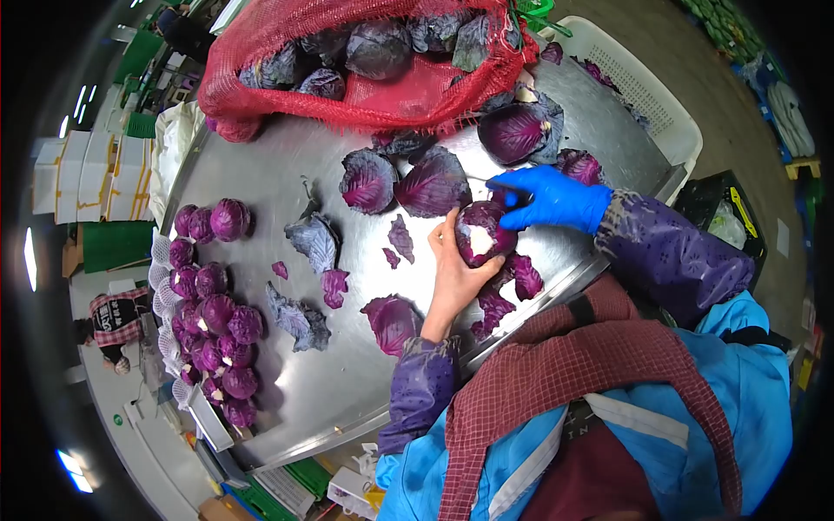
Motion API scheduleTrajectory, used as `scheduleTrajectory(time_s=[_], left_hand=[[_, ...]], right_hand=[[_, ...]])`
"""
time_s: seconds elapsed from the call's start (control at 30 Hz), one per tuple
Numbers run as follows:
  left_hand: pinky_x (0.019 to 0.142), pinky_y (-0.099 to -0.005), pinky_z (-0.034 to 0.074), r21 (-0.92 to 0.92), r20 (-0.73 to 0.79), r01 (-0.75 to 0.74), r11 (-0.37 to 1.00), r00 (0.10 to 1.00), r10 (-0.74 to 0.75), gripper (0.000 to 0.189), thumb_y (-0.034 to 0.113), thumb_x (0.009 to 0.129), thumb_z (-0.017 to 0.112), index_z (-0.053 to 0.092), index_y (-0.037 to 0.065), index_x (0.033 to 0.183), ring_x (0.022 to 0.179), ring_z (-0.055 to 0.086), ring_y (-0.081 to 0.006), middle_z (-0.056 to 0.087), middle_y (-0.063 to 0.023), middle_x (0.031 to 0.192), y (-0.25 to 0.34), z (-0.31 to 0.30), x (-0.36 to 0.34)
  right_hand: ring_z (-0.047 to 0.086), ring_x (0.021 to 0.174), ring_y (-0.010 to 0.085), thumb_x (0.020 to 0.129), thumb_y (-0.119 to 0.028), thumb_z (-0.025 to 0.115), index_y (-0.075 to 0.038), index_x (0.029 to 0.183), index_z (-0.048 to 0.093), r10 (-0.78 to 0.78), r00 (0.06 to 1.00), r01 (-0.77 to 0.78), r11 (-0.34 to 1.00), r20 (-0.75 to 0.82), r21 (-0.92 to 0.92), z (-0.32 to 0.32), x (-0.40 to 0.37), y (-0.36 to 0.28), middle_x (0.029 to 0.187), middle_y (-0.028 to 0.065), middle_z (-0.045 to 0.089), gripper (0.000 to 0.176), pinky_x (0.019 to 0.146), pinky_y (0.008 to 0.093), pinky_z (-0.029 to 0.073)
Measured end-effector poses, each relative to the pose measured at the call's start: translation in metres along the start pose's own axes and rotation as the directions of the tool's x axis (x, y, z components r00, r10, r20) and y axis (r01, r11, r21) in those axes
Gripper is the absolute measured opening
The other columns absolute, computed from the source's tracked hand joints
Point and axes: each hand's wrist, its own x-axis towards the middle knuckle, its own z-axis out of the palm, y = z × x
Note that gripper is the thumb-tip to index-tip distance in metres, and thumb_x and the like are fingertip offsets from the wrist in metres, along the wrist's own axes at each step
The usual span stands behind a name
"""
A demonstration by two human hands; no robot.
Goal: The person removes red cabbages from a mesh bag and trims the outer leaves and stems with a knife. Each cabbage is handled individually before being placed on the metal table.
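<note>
My bare left hand [462, 276] is wrapped around a red cabbage [486, 239] whose white cut stem faces up. Just above it, my right hand [556, 200] in a blue glove is closed on a knife [517, 197]; its dark handle shows, and the thin blade is seen nearly edge-on. Loose outer leaves [432, 182] lie beyond the cabbage, and torn purple leaf pieces [525, 278] lie beside it near the table edge. Another leaf [393, 323] rests left of my left wrist.
A red mesh sack [261, 108] of unpeeled cabbages lies at the far side of the metal table [347, 382]. Several peeled cabbages [217, 313] are grouped on the left, beside white foam nets [161, 278]. A white basket [669, 113] stands at right. Another person [117, 317] is at far left.
</note>
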Motion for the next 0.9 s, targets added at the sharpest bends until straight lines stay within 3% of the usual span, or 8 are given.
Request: scheduleTrajectory(time_s=[0.1,0.43,0.47,0.5,0.63,0.7,0.77,0.9], left_hand=[[0.101,-0.0393,0.033,-0.01,0.069,-0.056,0.998,0.996,0.056,0.096,0.021,0.059,0.079,0.025,0.006,0.137,0.117,0.035,-0.033,0.029,-0.0185,0.119,0.0,-0.005,0.002],[0.102,-0.0379,0.031,-0.04,0.096,-0.079,0.996,0.992,0.083,0.098,0.019,0.056,0.08,0.026,0.008,0.137,0.117,0.036,-0.0316,0.033,-0.0181,0.123,-0.013,-0.014,0.004],[0.102,-0.0379,0.031,-0.041,0.094,-0.076,0.996,0.992,0.08,0.098,0.019,0.056,0.08,0.026,0.008,0.137,0.117,0.036,-0.0316,0.033,-0.0181,0.123,-0.014,-0.015,0.003],[0.103,-0.0378,0.031,-0.092,0.127,-0.042,0.995,0.99,0.054,0.098,0.019,0.057,0.08,0.025,0.007,0.138,0.12,0.035,-0.0315,0.032,-0.0181,0.126,-0.016,-0.018,0.003],[0.105,-0.0383,0.029,-0.499,0.237,0.077,0.863,0.97,0.051,0.093,0.018,0.066,0.077,0.021,0.007,0.139,0.128,0.03,-0.0298,0.029,-0.0167,0.135,-0.021,-0.02,0.008],[0.106,-0.0379,0.027,-0.547,0.235,0.098,0.831,0.971,0.04,0.087,0.017,0.071,0.075,0.021,0.005,0.139,0.13,0.028,-0.0292,0.029,-0.0159,0.137,-0.002,-0.025,0.005],[0.105,-0.0371,0.029,-0.598,0.069,0.221,0.77,0.972,-0.225,0.084,0.022,0.072,0.075,0.025,0.002,0.137,0.125,0.034,-0.0292,0.033,-0.0177,0.133,-0.01,-0.012,0.0],[0.095,-0.038,0.036,-0.105,-0.232,0.094,0.99,0.966,-0.116,0.083,0.03,0.065,0.077,0.035,-0.006,0.126,0.11,0.045,-0.0321,0.043,-0.0222,0.117,0.001,0.012,-0.004]], right_hand=[[0.058,0.092,0.0228,0.071,-0.019,0.073,-0.004,0.111,0.056,-0.355,0.926,0.373,0.915,0.129,-0.153,0.002,0.012,-0.002,0.102,0.0119,0.058,0.047,0.08,0.0327,0.047],[0.061,0.083,0.0182,0.077,-0.009,0.067,-0.004,0.104,0.06,0.02,0.988,-0.05,0.98,0.154,0.192,0.002,-0.001,0.016,0.09,0.0079,0.062,0.029,0.073,0.0306,0.05],[0.062,0.084,0.0193,0.077,-0.007,0.065,-0.004,0.108,0.058,-0.015,1.0,0.011,0.991,-0.026,-0.135,-0.011,-0.003,0.027,0.091,0.0096,0.063,0.032,0.072,0.0298,0.05],[0.063,0.086,0.0208,0.076,-0.01,0.066,-0.005,0.114,0.055,0.339,0.936,-0.346,0.936,-0.091,-0.066,-0.029,-0.002,0.015,0.094,0.0103,0.064,0.04,0.074,0.0305,0.051],[0.056,0.101,0.0217,0.074,-0.015,0.07,-0.007,0.126,0.047,-0.245,0.968,0.234,0.957,-0.048,-0.172,-0.019,0.002,0.019,0.111,0.0126,0.056,0.057,0.079,0.0334,0.049],[0.055,0.097,0.0188,0.076,-0.018,0.071,-0.007,0.129,0.045,0.053,0.986,-0.088,0.972,0.159,0.217,0.006,0.003,-0.001,0.109,0.0102,0.053,0.061,0.074,0.0286,0.05],[0.06,0.084,0.0154,0.075,-0.027,0.072,-0.006,0.126,0.048,0.051,0.996,-0.055,0.996,0.067,0.069,0.022,0.002,0.008,0.098,0.0107,0.058,0.061,0.069,0.0287,0.051],[0.061,0.069,0.0164,0.088,-0.023,0.055,-0.01,0.128,0.046,-0.093,0.994,0.093,0.996,0.065,0.006,0.018,-0.009,0.004,0.093,0.0088,0.054,0.043,0.055,0.0269,0.051]])
